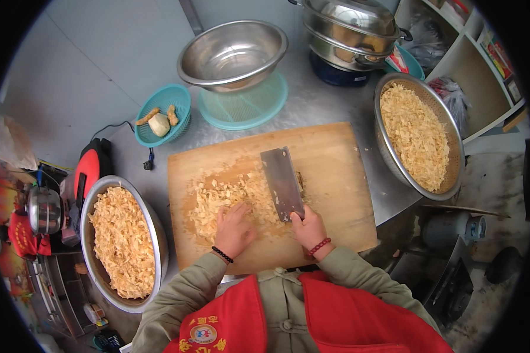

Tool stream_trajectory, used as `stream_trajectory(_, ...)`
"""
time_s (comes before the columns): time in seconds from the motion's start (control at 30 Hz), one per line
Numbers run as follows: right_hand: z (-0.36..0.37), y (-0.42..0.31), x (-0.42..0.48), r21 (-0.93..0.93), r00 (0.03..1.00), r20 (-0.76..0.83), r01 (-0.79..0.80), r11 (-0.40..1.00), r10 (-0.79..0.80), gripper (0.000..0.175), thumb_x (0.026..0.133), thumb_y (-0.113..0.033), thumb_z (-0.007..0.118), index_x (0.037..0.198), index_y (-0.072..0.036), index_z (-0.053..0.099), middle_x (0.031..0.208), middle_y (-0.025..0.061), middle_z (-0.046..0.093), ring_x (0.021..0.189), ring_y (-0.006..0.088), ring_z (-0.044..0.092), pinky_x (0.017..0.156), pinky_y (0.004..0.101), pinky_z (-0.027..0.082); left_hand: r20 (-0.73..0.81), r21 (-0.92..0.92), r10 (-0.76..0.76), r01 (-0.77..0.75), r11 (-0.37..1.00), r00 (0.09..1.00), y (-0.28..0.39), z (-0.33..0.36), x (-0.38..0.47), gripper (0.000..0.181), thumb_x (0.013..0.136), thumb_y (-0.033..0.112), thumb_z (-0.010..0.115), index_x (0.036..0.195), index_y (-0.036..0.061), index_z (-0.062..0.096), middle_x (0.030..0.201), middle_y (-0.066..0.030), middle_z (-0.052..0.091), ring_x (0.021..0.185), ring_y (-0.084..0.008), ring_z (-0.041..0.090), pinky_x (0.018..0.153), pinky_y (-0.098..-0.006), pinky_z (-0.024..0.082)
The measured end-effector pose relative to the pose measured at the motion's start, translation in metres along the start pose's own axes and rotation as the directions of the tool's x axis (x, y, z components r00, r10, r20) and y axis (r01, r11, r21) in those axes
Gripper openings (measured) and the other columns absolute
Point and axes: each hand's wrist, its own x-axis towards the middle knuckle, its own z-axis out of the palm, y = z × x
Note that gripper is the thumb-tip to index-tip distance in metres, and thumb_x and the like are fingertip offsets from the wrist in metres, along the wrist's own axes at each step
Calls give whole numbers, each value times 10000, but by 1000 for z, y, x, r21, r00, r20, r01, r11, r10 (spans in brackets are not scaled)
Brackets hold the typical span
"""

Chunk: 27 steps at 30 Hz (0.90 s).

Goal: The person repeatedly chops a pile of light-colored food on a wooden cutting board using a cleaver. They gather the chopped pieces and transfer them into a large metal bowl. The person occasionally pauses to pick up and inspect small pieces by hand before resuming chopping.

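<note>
My right hand (pixel 308 229) grips a Chinese cleaver (pixel 282 183), its broad blade slanting away from me over a wooden cutting board (pixel 331 176). Beneath and left of the blade spreads a heap of pale yellow chopped flakes (pixel 223 196), perhaps a dried vegetable. My left hand (pixel 236 229) rests on the near side of this heap, fingers on the flakes, left of the cleaver. Left of the board, a metal basin (pixel 161 247) holds larger pieces of the same kind. A perforated metal colander (pixel 452 137) at the right is filled with finer pieces.
Behind the board stand a turquoise basket (pixel 183 103) with ginger and a pale root, and a steel bowl (pixel 229 57) above a turquoise strainer (pixel 247 119). A lidded steamer pot (pixel 349 35) stands at the back right, near white shelves (pixel 481 88). A cable plug (pixel 148 165) lies left of the board.
</note>
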Motion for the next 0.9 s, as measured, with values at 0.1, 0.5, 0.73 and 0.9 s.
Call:
stream_trajectory(0.1,-1,1,-3,28,1000,7,28,999,-28,253,885,-227,627,1037,-25,627,853,226,671,816,411,649,698,463,513,-148,-74,-123,113,991,981,-14,-23,3,48,755,109,711,794,90,690,1267,-99,605,1239,-315,527,1058,-523,354)
stream_trajectory(0.5,-5,3,-26,-138,989,-63,124,983,-134,212,876,-237,645,918,-32,615,751,212,651,721,420,636,617,474,504,162,-296,-227,267,917,960,-100,-7,64,372,909,209,647,1232,27,632,1326,-186,566,1195,-338,558,969,-392,490)
stream_trajectory(0.73,13,10,-54,-89,971,-215,86,992,-103,205,876,-235,648,902,-34,620,722,210,644,694,424,630,600,482,500,-9,-5,23,-23,1000,1000,-75,-30,37,312,845,268,687,1078,62,696,1221,-154,617,1158,-335,558,1051,-482,385)
stream_trajectory(0.9,24,12,-69,-99,965,-253,42,994,-66,186,879,-199,645,930,-21,630,768,203,661,732,377,657,633,426,509,179,54,414,-429,902,893,-24,-9,13,185,815,251,697,922,102,706,1271,-118,556,1289,-290,453,1110,-576,258)
